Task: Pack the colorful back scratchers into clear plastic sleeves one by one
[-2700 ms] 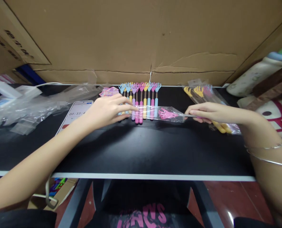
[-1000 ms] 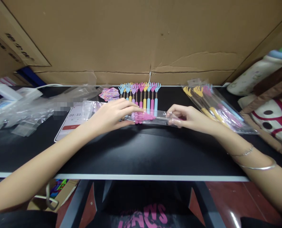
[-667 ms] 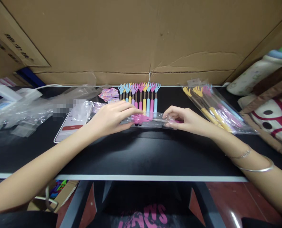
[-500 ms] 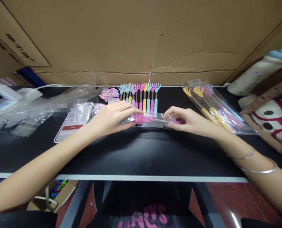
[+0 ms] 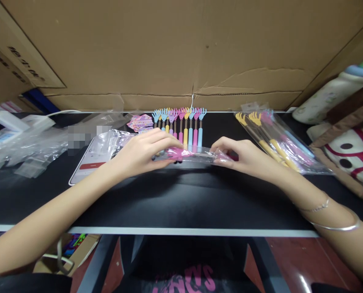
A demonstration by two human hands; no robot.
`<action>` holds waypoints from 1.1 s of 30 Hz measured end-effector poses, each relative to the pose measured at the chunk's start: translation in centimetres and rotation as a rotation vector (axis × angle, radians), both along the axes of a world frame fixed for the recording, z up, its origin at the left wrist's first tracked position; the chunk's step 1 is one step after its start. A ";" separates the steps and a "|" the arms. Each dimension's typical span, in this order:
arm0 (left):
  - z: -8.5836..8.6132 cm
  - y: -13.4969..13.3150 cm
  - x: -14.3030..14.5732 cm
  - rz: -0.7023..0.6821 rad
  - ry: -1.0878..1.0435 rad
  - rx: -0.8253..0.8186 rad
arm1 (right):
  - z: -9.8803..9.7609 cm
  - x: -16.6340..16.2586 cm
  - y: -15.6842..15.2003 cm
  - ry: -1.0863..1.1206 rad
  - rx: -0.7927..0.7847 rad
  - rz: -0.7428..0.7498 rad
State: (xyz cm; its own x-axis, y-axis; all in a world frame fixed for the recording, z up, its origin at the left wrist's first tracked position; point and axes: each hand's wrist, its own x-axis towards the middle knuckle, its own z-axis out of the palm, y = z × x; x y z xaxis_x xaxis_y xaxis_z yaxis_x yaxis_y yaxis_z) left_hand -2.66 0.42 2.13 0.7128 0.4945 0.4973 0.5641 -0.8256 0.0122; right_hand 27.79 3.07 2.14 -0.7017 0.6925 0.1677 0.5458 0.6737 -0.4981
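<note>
A pink back scratcher [image 5: 177,153] lies crosswise between my hands, its claw end inside a clear plastic bag [image 5: 200,158]. My left hand [image 5: 149,150] pinches the bag around the claw end. At the other end, my right hand [image 5: 239,156] has its fingers closed on the scratcher's handle, with the bag's edge by the fingertips. Part of the handle is hidden by the right fingers. Just behind, a row of back scratchers [image 5: 190,132] in blue, yellow, purple and pink lies with the claws pointing away from me.
Several bagged scratchers [image 5: 276,142] lie at the right, beside a plush bag [image 5: 352,150] and a bottle [image 5: 318,95]. Printed cards [image 5: 141,122] sit left of the row. A phone [image 5: 88,165] and loose clear bags [image 5: 44,142] are farther left. Cardboard [image 5: 169,49] stands behind the black table [image 5: 169,199].
The pink scratcher's claw end has shifted slightly left, farther into the bag toward my left hand. The bag's left end now spreads over more of the phone. Both hands stay nearly in place.
</note>
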 end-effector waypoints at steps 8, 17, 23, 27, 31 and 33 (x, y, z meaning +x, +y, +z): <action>0.3 0.7 -0.9 0.113 0.004 0.064 | 1.3 3.2 2.0 -0.190 -0.040 -0.053; -0.4 1.0 -1.0 0.064 0.011 0.003 | 0.9 2.1 1.5 -0.010 -0.021 -0.086; -0.8 0.6 -0.4 0.064 0.050 -0.033 | -0.8 -0.2 0.7 0.109 -0.054 -0.060; -0.3 0.4 -0.4 0.125 0.076 0.023 | -0.8 -0.1 0.9 0.111 -0.047 -0.086; 0.7 0.5 -1.2 0.281 0.144 0.120 | 0.4 1.3 1.4 0.097 -0.012 -0.135; 1.0 0.8 -1.7 0.352 0.148 0.128 | 1.0 2.1 1.7 0.096 0.004 -0.153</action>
